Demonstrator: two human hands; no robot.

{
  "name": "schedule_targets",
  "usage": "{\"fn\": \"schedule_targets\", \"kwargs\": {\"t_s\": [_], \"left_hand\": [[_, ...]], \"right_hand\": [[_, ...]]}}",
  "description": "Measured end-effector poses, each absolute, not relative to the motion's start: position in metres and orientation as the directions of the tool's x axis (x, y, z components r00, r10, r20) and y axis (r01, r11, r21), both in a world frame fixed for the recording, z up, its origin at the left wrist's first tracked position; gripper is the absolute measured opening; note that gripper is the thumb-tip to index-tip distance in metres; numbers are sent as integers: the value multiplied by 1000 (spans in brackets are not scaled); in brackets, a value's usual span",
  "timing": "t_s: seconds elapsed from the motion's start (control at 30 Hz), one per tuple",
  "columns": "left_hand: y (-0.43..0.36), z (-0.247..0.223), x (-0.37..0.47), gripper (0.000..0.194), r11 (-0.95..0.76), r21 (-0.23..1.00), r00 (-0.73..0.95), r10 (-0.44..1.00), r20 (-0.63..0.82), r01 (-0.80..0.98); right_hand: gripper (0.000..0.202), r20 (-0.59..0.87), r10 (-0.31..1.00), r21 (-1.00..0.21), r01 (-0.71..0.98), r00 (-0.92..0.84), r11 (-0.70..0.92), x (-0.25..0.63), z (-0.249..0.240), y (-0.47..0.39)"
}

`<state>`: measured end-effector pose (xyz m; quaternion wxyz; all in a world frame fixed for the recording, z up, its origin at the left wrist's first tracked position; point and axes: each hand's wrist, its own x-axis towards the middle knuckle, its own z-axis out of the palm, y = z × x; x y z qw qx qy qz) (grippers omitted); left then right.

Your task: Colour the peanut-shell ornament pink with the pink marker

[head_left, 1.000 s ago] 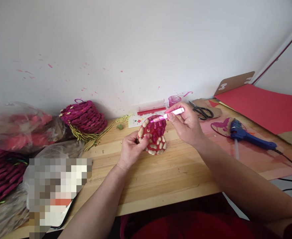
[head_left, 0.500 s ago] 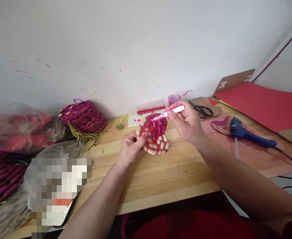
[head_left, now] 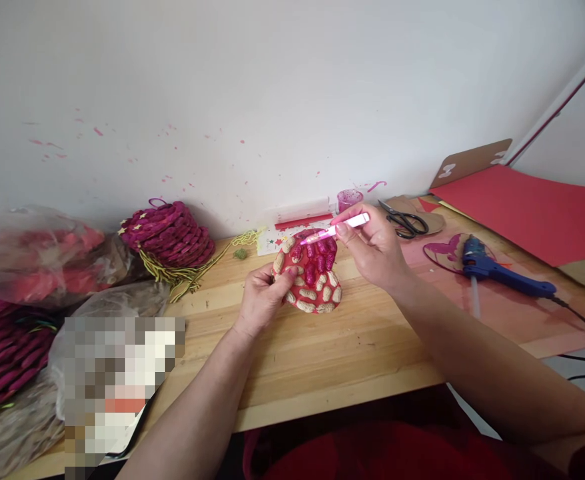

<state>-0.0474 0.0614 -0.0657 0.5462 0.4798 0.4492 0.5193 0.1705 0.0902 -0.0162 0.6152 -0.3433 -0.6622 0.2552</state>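
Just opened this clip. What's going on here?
A person's left hand holds a rounded red piece studded with peanuts. The right hand grips a slim white-handled tool with a pink end, seemingly a brush, its tip at or very near the piece's upper part. Several upper-right peanuts are glossy magenta; those along the left and lower edges are bare tan. Black-handled scissors and a blue glue gun lie to the right.
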Motion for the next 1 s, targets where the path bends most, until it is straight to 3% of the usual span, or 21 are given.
{"fn": "schedule_targets", "kwargs": {"t_s": [0.23, 0.57, 1.0], "left_hand": [[61, -64, -47, 48, 34, 979, 39, 999, -27, -201], [57, -44, -39, 53, 146, 916, 33, 989, -144, -375], [60, -51, -43, 47, 177, 917, 102, 983, -150, -359]], "right_hand": [[41, 603, 798, -795, 87, 3, 601, 169, -13, 88], [27, 644, 764, -756, 115, -49, 644, 167, -18, 86], [34, 609, 793, -786, 128, -1, 605, 169, -18, 88]]}}
